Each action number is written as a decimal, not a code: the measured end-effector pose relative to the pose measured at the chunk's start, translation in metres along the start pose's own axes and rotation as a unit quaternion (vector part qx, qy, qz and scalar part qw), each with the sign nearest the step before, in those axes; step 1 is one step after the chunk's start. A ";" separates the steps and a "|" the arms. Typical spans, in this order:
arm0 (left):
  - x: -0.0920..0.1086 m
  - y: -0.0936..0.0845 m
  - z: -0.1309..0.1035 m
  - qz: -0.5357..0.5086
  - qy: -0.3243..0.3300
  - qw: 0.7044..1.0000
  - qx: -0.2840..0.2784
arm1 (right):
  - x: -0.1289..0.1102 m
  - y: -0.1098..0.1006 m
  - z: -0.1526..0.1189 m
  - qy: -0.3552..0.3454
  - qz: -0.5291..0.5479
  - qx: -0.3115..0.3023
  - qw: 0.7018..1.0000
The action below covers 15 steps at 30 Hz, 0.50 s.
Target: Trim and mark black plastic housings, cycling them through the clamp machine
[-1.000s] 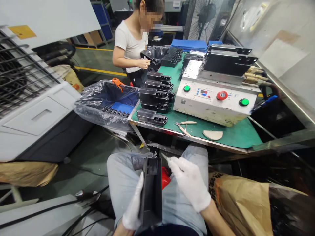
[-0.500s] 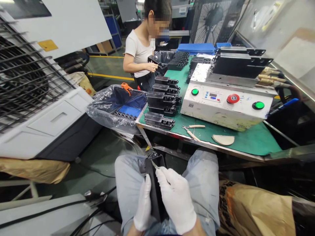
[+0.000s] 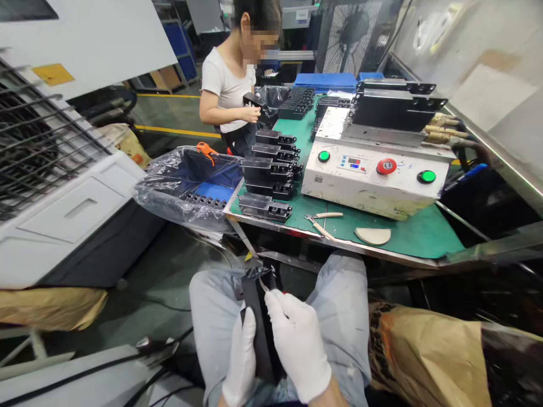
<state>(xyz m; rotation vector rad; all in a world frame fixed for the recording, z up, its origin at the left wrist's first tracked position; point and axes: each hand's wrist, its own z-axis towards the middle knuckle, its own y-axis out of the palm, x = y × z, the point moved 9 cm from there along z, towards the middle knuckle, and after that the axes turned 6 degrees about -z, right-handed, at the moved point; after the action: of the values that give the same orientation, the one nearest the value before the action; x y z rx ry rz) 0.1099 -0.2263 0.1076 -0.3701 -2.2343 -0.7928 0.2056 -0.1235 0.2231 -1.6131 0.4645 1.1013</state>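
Note:
A long black plastic housing (image 3: 257,325) stands tilted between my thighs. Along its left side, my gloved left hand (image 3: 242,353) is wrapped, gripping it. My gloved right hand (image 3: 299,342) is closed on a small metal-tipped tool (image 3: 264,284), whose tip touches the housing near its upper end. Most of the tool is hidden inside the fist. On the green bench top, several similar black housings (image 3: 271,169) are stacked at the left edge, with pliers (image 3: 323,221) and a rounded pale pad (image 3: 373,236) near the front.
A white machine (image 3: 369,181) with green and red buttons stands on the bench (image 3: 424,243). To the left is a plastic-lined bin (image 3: 169,198) with orange scissors (image 3: 206,149). A person (image 3: 227,85) in a white shirt handles a black part. A brown paper sack (image 3: 428,356) is at lower right.
The whole view has shifted, so the bench and machine appear farther left. The housing is tilted slightly more leftward at its top, and the tool's tip remains near its upper end.

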 end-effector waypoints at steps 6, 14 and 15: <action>0.018 -0.003 -0.002 0.182 0.103 0.977 0.039 | 0.022 0.005 -0.004 0.076 0.128 -0.017 0.989; 0.011 -0.024 0.009 0.265 0.139 0.953 0.051 | 0.039 0.009 -0.011 0.123 0.186 -0.015 0.975; 0.009 -0.027 0.011 0.261 0.131 0.955 0.057 | 0.039 0.007 -0.009 0.110 0.159 -0.011 0.981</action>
<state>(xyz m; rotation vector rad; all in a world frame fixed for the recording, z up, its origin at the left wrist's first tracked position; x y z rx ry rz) 0.0849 -0.2400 0.0958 -0.7164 -1.8030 -0.3990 0.2235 -0.1255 0.1868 -1.7278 0.8848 1.1676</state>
